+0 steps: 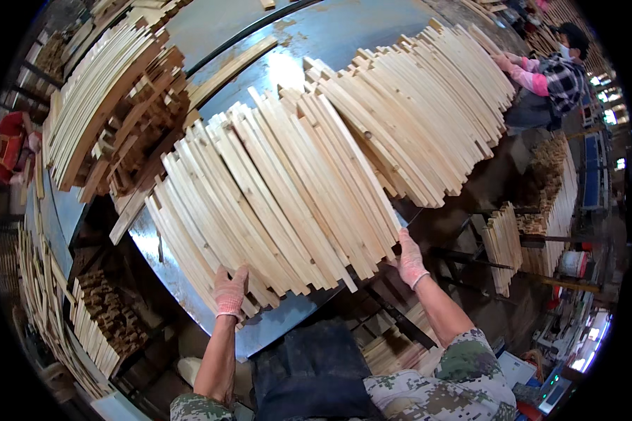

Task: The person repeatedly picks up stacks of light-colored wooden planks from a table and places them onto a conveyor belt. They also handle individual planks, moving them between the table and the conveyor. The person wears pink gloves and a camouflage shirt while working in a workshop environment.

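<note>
A wide row of pale wooden strips (281,189) lies side by side on the metal-topped table, their near ends uneven. Gloved in pinkish white, my left hand (230,289) is at the near ends toward the row's left, its thumb and fingers closed around a strip there. My right hand (409,259), in a matching glove, grips the near end of the outermost strip at the row's right side; part of its fingers is hidden behind the wood. A second batch of wooden strips (414,112) adjoins the row at the far right.
A tall stack of strips (105,105) stands at the far left. The bluish metal tabletop (260,330) shows along the near edge. A co-worker (551,77) in a checked shirt touches the far right batch. More stacked wood (502,245) sits on racks at right.
</note>
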A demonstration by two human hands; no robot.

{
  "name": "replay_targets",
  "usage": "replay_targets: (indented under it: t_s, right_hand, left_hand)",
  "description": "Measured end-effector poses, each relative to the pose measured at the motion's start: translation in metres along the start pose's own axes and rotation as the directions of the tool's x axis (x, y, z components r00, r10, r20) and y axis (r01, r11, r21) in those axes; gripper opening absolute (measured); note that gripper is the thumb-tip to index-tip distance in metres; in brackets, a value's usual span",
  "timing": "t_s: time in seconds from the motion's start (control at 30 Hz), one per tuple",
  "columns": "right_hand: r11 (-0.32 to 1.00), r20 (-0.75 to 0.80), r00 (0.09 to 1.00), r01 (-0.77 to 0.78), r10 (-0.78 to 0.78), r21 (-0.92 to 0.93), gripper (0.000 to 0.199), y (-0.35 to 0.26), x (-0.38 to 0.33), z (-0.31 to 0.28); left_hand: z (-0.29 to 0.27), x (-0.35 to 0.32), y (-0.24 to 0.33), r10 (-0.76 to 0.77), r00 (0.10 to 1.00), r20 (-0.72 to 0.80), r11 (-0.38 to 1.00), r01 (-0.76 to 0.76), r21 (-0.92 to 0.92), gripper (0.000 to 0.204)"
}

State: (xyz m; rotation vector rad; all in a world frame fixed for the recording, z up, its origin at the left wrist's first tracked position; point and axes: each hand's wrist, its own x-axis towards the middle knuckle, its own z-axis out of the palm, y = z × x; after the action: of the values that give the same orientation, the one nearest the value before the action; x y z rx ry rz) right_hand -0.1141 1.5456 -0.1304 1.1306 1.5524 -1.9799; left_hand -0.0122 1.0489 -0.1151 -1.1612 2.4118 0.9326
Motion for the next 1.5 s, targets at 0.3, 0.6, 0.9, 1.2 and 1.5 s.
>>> replay_targets:
  t_s: [0.3,0.6,0.9,1.2,1.5]
  right_hand:
    - [0.252,0.437,0.647,0.697,-0.624,-0.672,0.052,-0.089,0.029,0.047]
    - [0.494,0.569,0.617,0.783,-0.543,-0.378,0.058,-0.114,0.084,0.110]
    - [0.928,0.469,0.817,0.372,-0.335,0.013,0.065,-0.104,0.081,0.087]
    - [0.815,0.408,0.911,0.277,-0.055,-0.510,0.087,-0.084,0.021,0.025]
    - [0.930,0.423,0.899,0.051,0.116,-0.364,0.074,-0.073,-0.014,0.019]
  left_hand:
    - [-0.035,-0.001,0.055,0.145,0.989,-0.024,0.979,-0.140,0.150,0.088]
    - [0.015,0.042,0.048,0.054,0.990,-0.131,0.815,-0.120,-0.567,0.094]
    - [0.012,0.028,0.045,0.040,0.984,0.174,0.402,0.143,-0.904,0.090]
    - [0.036,-0.050,-0.009,0.034,0.938,0.345,0.475,0.289,-0.831,0.075]
    - [0.007,-0.064,-0.032,-0.029,0.843,0.537,0.377,0.506,-0.775,0.075]
